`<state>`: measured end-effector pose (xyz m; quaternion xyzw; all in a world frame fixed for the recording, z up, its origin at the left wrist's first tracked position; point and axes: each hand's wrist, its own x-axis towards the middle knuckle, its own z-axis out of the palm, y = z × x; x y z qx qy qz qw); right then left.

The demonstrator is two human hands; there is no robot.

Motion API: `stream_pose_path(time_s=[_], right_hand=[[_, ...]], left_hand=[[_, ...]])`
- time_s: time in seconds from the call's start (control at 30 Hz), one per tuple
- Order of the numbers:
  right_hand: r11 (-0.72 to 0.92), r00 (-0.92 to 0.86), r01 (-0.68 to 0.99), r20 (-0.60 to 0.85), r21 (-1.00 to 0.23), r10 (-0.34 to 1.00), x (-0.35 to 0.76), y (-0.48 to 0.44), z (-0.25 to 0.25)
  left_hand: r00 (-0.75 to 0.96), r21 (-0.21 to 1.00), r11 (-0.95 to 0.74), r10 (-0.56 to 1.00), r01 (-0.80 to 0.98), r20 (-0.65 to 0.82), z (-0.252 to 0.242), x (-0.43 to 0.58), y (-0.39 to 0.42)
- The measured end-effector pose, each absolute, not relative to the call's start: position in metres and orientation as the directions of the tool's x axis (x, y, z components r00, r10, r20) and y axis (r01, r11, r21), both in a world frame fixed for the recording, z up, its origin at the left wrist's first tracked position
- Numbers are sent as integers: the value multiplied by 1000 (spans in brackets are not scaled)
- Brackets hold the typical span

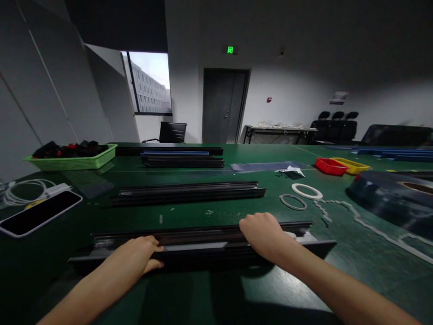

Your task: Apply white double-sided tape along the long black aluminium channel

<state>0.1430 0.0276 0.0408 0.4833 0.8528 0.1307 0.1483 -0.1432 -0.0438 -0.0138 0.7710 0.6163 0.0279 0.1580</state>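
Toward the near edge of the tabletop [189,212] lies a black profile [209,260] with a white strip [196,247] inside, its near wall pinched between the left hand's [140,255] thumb and fingers. The right hand [265,232] is clenched over the profile's right part, its exact hold hidden. A phone [39,214] lies by the left edge, a green basket [77,162] near the far left corner.

On table [365,266]: phone [40,213] left, rings [294,187] right, channel [203,258] between.
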Motion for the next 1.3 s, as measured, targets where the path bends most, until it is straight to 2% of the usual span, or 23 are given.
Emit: stream_pose_path(time_s=[0.17,0.4,0.6,0.87,1.1,1.3], right_hand=[[501,-489,790,-130,352,862,141,27,39],[496,-488,788,-120,364,864,142,28,35],[488,-476,795,-127,360,870,140,26,38],[499,-485,788,-135,360,864,138,22,42],[483,-476,794,-116,369,871,136,20,42],[454,-450,814,-99,363,887,142,32,43]], left_hand=[[248,284,-199,957,938,-151,-9,-140,-47],[146,38,-144,988,989,-42,-20,-123,-45],[160,-48,-161,986,986,-36,-19,-117,-46],[192,-73,-194,981,978,-38,-11,-112,-48],[96,-39,-97,995,994,-28,-14,-108,-52],[98,-36,-97,995,995,8,-19,-105,-42]])
